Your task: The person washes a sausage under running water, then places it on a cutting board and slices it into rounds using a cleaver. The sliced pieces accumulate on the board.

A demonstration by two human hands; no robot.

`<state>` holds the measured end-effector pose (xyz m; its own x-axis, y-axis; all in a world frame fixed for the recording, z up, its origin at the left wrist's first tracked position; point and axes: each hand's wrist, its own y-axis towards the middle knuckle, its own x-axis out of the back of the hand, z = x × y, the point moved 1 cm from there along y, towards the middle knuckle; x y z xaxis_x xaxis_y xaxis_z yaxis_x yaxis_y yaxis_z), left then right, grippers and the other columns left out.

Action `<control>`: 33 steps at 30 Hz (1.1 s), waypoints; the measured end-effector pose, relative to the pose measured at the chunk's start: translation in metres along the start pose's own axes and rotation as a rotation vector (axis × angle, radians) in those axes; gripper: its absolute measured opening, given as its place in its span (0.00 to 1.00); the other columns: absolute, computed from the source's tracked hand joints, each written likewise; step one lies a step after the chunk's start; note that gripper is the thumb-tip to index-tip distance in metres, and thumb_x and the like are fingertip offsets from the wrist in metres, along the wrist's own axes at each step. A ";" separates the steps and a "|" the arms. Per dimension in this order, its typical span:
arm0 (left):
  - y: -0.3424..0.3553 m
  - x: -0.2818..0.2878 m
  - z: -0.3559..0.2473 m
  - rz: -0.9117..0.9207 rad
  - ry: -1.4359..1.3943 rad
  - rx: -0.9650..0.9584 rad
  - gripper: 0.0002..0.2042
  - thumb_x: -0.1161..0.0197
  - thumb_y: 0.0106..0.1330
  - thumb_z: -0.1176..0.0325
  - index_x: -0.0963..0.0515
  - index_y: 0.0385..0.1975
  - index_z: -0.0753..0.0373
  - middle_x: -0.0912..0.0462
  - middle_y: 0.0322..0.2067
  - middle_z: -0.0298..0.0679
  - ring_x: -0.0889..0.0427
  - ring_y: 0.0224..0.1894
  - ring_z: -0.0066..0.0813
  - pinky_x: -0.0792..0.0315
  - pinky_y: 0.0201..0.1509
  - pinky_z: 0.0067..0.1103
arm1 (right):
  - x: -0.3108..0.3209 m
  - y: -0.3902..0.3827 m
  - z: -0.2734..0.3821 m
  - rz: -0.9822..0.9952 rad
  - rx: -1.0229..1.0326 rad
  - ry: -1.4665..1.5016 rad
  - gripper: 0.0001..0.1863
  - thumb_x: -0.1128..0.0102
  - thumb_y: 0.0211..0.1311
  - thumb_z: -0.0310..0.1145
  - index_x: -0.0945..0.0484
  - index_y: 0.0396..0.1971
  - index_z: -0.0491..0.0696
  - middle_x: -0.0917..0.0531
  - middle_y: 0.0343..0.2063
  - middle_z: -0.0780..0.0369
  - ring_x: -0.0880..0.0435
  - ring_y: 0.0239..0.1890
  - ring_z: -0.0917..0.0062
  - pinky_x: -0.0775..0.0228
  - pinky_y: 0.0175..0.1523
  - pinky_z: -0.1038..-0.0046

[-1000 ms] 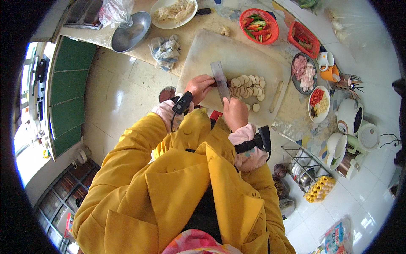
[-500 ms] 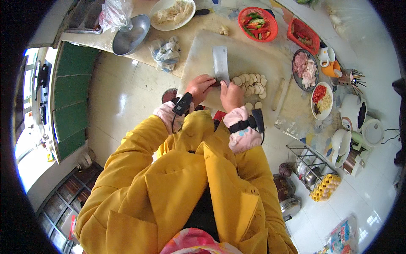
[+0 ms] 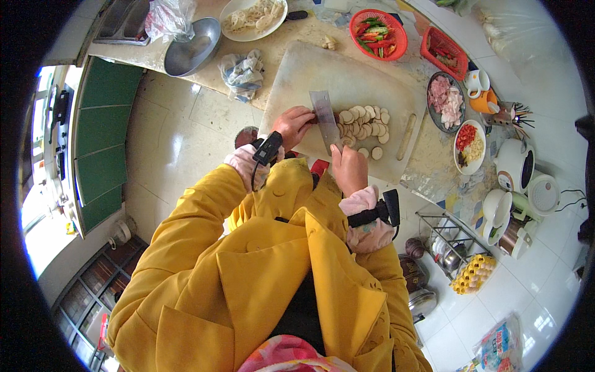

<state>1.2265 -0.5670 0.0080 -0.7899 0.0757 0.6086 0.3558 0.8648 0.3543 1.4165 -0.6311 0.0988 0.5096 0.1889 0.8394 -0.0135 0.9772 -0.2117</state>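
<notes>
In my right hand is the handle of a cleaver, its broad blade tilted and slightly blurred over the cutting board. My left hand is closed just left of the blade, fingertips bent around a dark-skinned piece of vegetable that is mostly hidden. Against the blade's right side lies a pile of pale round slices with thin brownish rims. Two or so loose slices rest nearer to me on the board.
Right of the board stand a plate of cut meat and a plate of chopped red and pale bits. Beyond it are a red basket of peppers, ginger and a noodle-like dish. A crumpled cloth and metal bowl lie left.
My right hand has moved toward me and right, drawing the cleaver back and turning its blade to a slant. My left hand stays nearly in place.
</notes>
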 end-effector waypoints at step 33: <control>-0.004 -0.001 -0.002 -0.061 0.036 0.006 0.12 0.32 0.52 0.76 0.20 0.38 0.67 0.19 0.40 0.48 0.20 0.44 0.49 0.23 0.47 0.35 | -0.019 0.037 -0.005 -0.123 0.060 0.085 0.24 0.45 0.66 0.44 0.23 0.18 0.38 0.23 0.17 0.43 0.21 0.23 0.46 0.31 0.28 0.52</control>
<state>1.2267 -0.5719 0.0070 -0.7913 0.0053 0.6114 0.3048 0.8702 0.3871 1.4108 -0.5988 0.0720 0.5813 0.0615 0.8114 0.0034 0.9970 -0.0779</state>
